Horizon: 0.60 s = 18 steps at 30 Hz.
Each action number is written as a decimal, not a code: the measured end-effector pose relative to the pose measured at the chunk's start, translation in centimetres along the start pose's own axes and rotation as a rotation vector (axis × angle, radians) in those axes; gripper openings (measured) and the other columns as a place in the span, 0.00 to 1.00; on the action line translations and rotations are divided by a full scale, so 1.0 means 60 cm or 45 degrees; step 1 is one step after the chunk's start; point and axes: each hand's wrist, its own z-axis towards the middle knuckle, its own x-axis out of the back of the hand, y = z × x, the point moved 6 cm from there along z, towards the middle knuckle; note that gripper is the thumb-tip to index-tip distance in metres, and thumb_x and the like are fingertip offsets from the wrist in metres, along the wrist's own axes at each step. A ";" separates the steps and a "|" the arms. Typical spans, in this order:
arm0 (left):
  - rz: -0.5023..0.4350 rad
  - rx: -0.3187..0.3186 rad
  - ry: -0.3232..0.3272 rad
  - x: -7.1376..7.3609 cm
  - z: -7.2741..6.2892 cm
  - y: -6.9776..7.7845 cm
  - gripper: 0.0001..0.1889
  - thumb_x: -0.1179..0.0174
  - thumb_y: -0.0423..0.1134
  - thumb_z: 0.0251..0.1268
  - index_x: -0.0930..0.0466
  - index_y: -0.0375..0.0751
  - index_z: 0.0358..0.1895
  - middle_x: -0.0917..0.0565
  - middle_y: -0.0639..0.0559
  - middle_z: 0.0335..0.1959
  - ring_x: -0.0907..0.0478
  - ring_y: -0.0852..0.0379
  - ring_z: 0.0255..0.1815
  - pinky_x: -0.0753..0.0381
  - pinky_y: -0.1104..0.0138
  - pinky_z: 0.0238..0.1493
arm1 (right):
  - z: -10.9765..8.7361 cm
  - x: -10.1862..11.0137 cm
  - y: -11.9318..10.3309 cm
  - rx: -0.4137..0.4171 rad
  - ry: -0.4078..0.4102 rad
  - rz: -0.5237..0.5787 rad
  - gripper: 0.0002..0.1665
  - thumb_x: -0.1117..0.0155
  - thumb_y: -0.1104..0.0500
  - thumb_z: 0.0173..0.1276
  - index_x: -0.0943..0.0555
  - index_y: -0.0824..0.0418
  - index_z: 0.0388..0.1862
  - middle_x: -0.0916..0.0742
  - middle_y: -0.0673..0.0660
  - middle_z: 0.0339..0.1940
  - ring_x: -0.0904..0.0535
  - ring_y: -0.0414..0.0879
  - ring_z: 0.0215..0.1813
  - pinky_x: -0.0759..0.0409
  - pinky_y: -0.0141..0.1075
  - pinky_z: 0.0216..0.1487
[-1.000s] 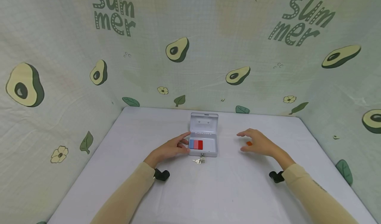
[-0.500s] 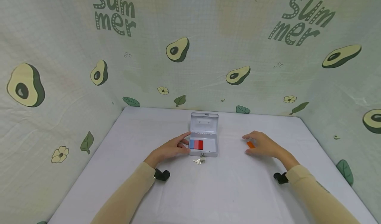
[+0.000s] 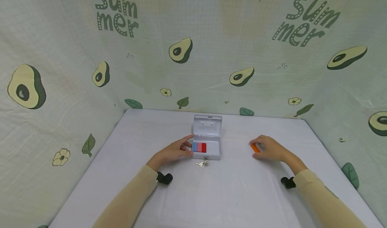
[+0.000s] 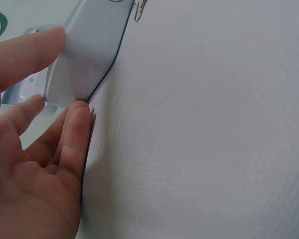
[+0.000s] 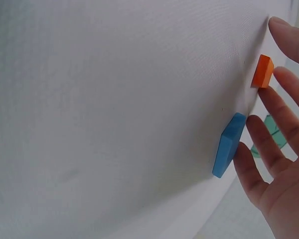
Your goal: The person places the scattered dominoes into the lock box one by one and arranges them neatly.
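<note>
A small pale metal cash box [image 3: 214, 156] stands with its lid [image 3: 207, 125] raised. Blue [image 3: 195, 147], pink [image 3: 199, 147] and red [image 3: 204, 147] blocks lie side by side in its left part. My left hand [image 3: 172, 151] touches the box's left side, thumb near the front corner and index finger near the back. On the right, my right hand [image 3: 269, 148] is around an orange block [image 5: 262, 72], thumb on one side and fingertips right at the other. A second blue block [image 5: 229, 147] lies by its last fingers, hidden under the hand in the head view.
Keys [image 3: 201, 164] hang from the lock at the box's front. A white cloth [image 3: 223, 194] covers the table, and a printed fabric wall [image 3: 208, 97] rises behind it and at both sides.
My right hand has shifted rightward and come down around the orange block, its thumb and fingers drawing closer together. My left hand and the box stay in place.
</note>
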 end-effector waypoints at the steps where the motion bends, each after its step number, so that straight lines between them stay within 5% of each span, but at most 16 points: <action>1: 0.000 0.000 0.000 0.000 0.000 0.000 0.43 0.30 0.52 0.71 0.42 0.66 0.85 0.23 0.53 0.69 0.24 0.53 0.63 0.25 0.48 0.71 | -0.001 0.000 0.000 0.005 0.001 -0.003 0.30 0.16 0.53 0.62 0.13 0.63 0.60 0.13 0.59 0.55 0.19 0.57 0.58 0.23 0.61 0.64; 18: 0.019 -0.017 -0.001 0.000 0.003 -0.004 0.43 0.30 0.53 0.71 0.42 0.65 0.85 0.23 0.52 0.68 0.24 0.53 0.62 0.26 0.47 0.72 | -0.013 0.001 0.009 -0.018 -0.015 -0.019 0.27 0.18 0.57 0.63 0.13 0.63 0.60 0.13 0.58 0.54 0.18 0.58 0.58 0.22 0.61 0.63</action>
